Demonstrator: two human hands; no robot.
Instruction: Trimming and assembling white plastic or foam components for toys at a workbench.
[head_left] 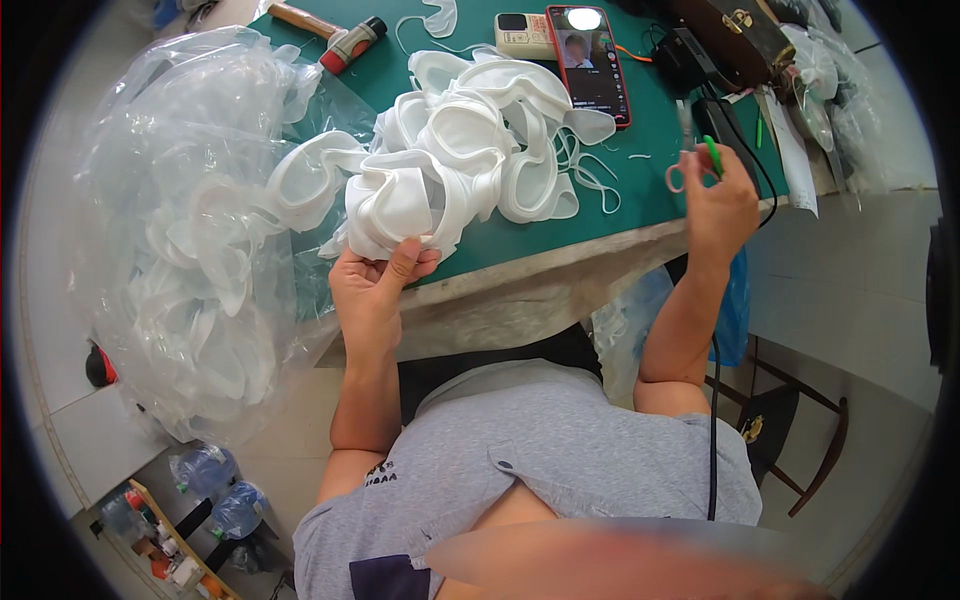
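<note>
My left hand pinches a white moulded piece, thumb on top, at the near edge of a green-topped table. The piece is curved, with a raised rim, and is one of a heap of similar white pieces that overlap each other. To the right, my right hand is raised with its fingers closed round a pair of scissors. The blades point away from me; a pink loop and a green part show at the fingers. The scissors are apart from the white pieces.
A large clear plastic bag of white pieces bulges at the left. A hammer and a phone with a lit screen lie at the back. Thin white trimmings lie right of the heap. A black cable hangs beside my right arm.
</note>
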